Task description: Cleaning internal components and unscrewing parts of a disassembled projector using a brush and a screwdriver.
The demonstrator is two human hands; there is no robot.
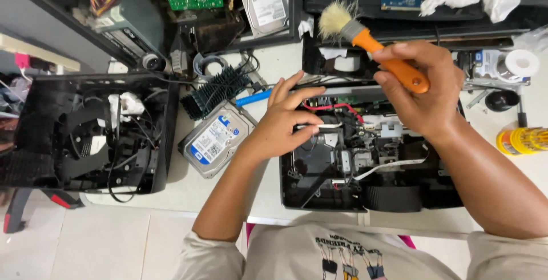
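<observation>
- Hands worked over an opened black device (365, 183) that sat on the white table (228, 188) right in front of the person, its cover off and its boards, wires and ribbon cables bare.
- The right hand (425, 94) was closed round the orange handle of a brush (371, 43), whose pale bristles pointed up and away, clear of the device's inside.
- The left hand (288, 123) held nothing; its fingers were loosely spread and rested on the device's left upper edge, the fingertips near a red wire (337, 107) and a white ribbon cable (328, 126).
- A hard drive (216, 139) lay just left of that hand, with a finned black heat sink (214, 91) beyond it and a second opened black casing (85, 134) further left.
- A yellow roll (522, 140) and a white roll of tape (522, 63) sat at the right edge.
- Risk, as I judge it: the left fingertips could snag or unseat the ribbon cable, since they pressed close beside it.
- Bristles swept hard across the boards might tug thin wires loose or push dust deeper.
- The hard drive sat near the left forearm, and a careless elbow could knock it towards the table edge.
</observation>
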